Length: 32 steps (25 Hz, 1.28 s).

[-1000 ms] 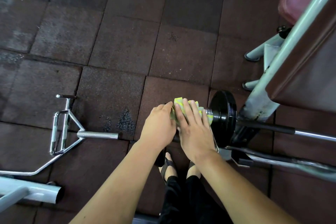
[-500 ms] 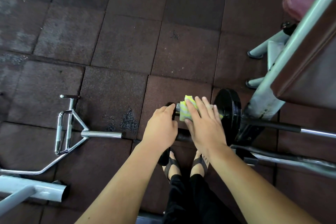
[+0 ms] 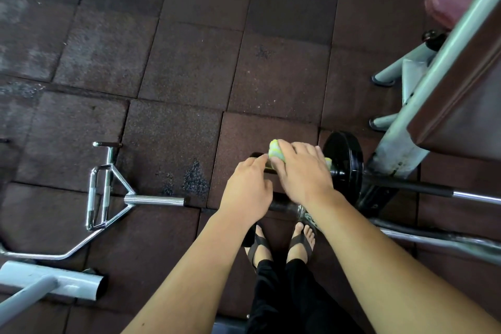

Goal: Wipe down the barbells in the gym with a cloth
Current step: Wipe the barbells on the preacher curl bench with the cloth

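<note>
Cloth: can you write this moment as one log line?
step: wipe | right hand: holds cloth on barbell | left hand: next to cloth

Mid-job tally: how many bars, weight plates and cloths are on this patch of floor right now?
Bars: 3 (plate-loaded barbell, chrome triceps bar, chrome bar by the feet)
Weight plates: 1 (black weight plate)
Cloths: 1 (yellow-green cloth under the right hand)
Total: 5

Dark speckled rubber floor tiles (image 3: 189,62); maroon padded bench (image 3: 466,106), grey steel frame (image 3: 401,144), right; grey tube (image 3: 54,280) bottom left.
</note>
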{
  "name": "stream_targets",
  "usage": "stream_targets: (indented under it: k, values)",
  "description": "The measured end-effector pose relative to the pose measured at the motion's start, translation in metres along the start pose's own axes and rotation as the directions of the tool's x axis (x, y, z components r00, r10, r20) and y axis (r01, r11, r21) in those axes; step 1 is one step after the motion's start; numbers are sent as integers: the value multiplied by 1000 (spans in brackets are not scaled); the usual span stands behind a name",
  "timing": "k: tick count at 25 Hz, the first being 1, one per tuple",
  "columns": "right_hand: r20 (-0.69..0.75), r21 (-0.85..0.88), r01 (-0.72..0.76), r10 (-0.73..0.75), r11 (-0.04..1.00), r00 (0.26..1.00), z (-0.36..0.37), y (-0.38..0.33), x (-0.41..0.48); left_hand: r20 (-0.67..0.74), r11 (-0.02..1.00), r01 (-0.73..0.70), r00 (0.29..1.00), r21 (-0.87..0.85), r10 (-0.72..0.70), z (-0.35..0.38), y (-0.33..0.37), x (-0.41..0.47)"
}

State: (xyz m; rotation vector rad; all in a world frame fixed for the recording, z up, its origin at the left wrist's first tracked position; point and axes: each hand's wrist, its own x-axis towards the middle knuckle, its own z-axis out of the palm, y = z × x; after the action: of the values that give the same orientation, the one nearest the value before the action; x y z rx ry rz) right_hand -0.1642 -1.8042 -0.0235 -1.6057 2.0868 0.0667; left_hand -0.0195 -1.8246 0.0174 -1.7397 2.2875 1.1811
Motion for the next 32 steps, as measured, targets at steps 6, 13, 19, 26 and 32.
stream_targets:
  k: [6,13,19,26,32]
  values:
    - [-66,3,58,-58,998,996,4,5,-35,16,1000,7,1000,18,-8,-2,0,0]
    - [-138,173,96,-72,980,988,-46,-6,-66,28,995,-74,997,67,72,-29,25,-29]
    - [-308,372,83,38,925,951,-123,24,-169,-8,933,-336,940,132,340,-80,112,-72]
    - [-412,604,-74,391,793,823,-161,120,-280,56,772,-604,793,199,606,-51,229,-119]
    - [-426,729,-161,624,666,655,-175,249,-405,181,593,-779,625,205,759,57,358,-174]
